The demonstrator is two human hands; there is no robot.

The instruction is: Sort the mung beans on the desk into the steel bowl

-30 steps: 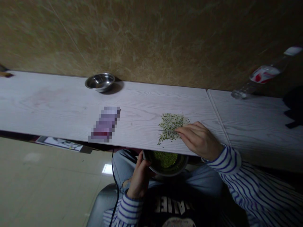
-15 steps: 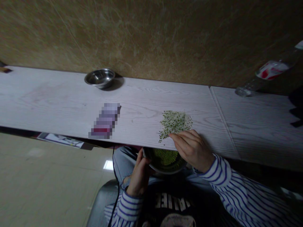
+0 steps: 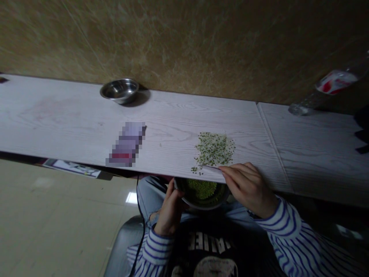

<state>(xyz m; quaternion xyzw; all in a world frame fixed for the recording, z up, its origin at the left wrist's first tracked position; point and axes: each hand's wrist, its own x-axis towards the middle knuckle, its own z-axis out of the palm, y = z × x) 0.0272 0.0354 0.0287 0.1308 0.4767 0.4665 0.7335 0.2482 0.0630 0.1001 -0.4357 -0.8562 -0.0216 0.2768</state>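
Note:
My left hand (image 3: 170, 211) is closed on the left rim of a metal bowl (image 3: 198, 207), held just below the table's front edge. Green beans that look like mung beans (image 3: 203, 189) lie inside it. My right hand (image 3: 250, 186) pinches a thin, pale, flat strip (image 3: 210, 167), its kind unclear, whose far end points left along the near side of a spread pile. That pile of green beans mixed with small white grains (image 3: 215, 148) lies on the tabletop. A few beans (image 3: 194, 169) sit apart from it, close to the strip's tip and the table edge.
On the white wood-grain table (image 3: 170, 123) stand an empty metal bowl (image 3: 119, 92) at the back and a pixelated phone-like object (image 3: 127, 144) at left. A clear plastic bottle (image 3: 331, 86) is at the right by the marbled wall (image 3: 173, 46).
My right hand has moved right and slightly down, away from the pile, and the pale strip in its fingers now shows clearly. My left hand keeps its hold on the bowl.

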